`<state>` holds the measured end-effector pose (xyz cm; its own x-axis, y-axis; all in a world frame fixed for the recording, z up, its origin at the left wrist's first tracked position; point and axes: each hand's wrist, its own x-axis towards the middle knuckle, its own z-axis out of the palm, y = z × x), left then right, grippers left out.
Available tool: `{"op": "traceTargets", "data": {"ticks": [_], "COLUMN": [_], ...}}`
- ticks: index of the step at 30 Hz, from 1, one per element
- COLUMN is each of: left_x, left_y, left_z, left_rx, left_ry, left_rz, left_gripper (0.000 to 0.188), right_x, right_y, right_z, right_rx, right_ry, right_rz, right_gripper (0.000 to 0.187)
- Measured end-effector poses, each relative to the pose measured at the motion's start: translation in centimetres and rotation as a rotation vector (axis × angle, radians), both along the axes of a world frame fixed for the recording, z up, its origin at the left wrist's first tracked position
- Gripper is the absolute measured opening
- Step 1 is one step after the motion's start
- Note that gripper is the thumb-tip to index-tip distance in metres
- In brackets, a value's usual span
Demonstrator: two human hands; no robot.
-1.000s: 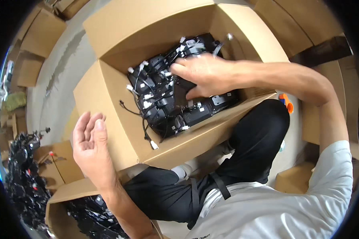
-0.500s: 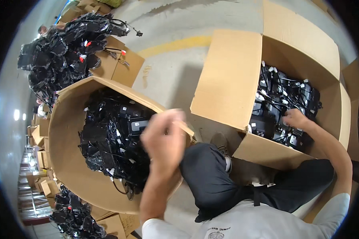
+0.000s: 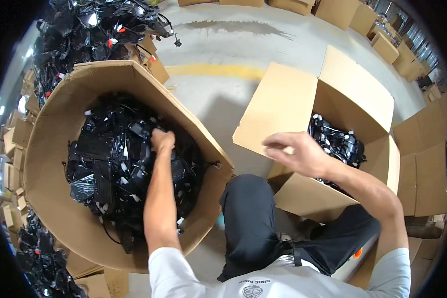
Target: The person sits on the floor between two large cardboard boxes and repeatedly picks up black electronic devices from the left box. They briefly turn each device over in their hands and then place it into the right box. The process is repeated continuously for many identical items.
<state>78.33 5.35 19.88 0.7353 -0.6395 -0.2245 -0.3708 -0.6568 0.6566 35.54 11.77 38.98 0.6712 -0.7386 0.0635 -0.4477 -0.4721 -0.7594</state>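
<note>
The left hand (image 3: 162,140) closes on black cable parts (image 3: 114,169) inside the big box (image 3: 49,198), while the right hand (image 3: 295,153), fingers loosely apart and empty, hovers right of it.

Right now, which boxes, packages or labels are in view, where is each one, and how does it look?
Large cardboard box: at left, brown, rounded by the lens, full of black cabled parts; the left hand reaches in.
Open cardboard box: at right, brown, flaps up, black cabled parts inside; the right hand hovers at its near flap.
Stacked cardboard boxes: top right, brown.
No screens or signs show.
</note>
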Motion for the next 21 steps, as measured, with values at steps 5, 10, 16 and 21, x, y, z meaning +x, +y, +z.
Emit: {"op": "traceTargets", "data": {"ticks": [5,10,16,21], "left_x": [-2.8,-6.0,-6.0,-4.6], "left_y": [10.8,14.0,4.1,0.4], "left_z": [15.7,19.3,5.4,-10.3], "left_rx": [-0.66,-0.851,-0.264,-0.263], "left_ry": [0.59,0.688,0.19,-0.002], "left_rz": [-0.205,-0.59,-0.4,-0.189], "left_gripper": [0.03,0.039,0.059,0.075], "right_x": [4.8,13.9,6.6,2.2], "right_y": [-0.6,-0.3,1.2,2.9], "right_z": [0.8,2.8,4.8,6.2], "right_rx": [0.098,0.708,0.406,0.295], "right_ry": [-0.224,-0.712,-0.654,-0.696], "right_rz": [-0.111,0.021,-0.385,-0.475], "right_gripper": [0.056,0.071,0.049,0.039]}}
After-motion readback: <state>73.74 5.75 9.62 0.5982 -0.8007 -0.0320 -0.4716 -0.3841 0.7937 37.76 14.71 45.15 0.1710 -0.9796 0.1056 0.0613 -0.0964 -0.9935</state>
